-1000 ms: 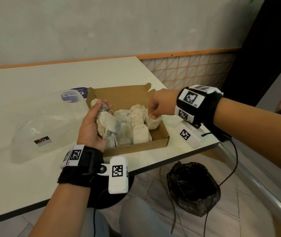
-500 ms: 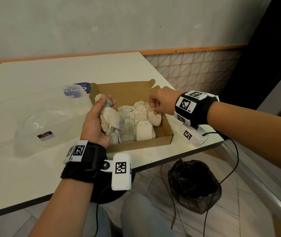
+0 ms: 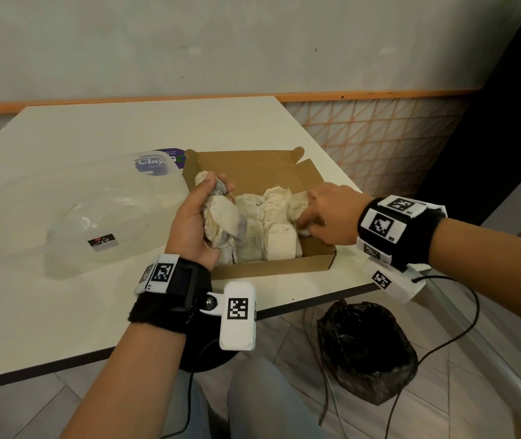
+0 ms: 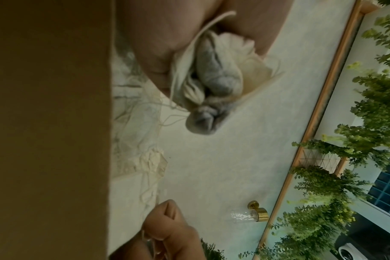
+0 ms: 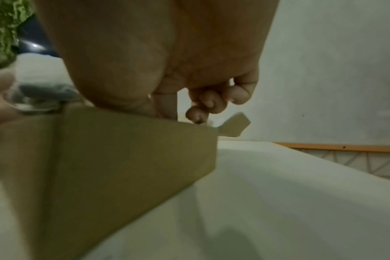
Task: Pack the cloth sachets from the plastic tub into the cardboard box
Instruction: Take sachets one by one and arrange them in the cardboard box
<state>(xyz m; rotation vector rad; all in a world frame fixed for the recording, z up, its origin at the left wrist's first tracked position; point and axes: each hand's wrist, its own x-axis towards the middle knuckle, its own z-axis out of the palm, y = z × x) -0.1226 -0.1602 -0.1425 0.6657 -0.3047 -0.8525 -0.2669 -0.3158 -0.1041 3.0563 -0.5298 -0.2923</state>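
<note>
The left hand [image 3: 194,223] holds a bunch of cloth sachets [image 3: 222,221] with curled fingers, above the left side of the cardboard box [image 3: 272,269] on the bench [image 3: 94,128]. The right hand [image 3: 332,213] reaches into the right side of the box with loosely bent fingers (I cannot tell if it pinches anything), beside the sachets in the box [image 3: 272,223]. The plastic tub [image 3: 72,213] lies left of the box.

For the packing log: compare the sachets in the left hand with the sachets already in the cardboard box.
The sachets in the left hand are crumpled into one bunch, gripped by the left hand above the box's left side; the sachets in the box lie flatter, side by side in rows. The held bunch includes grey-tinted cloth; the boxed ones look cream. Both are small cloth sachets with loose threads, at the cardboard box.
</note>
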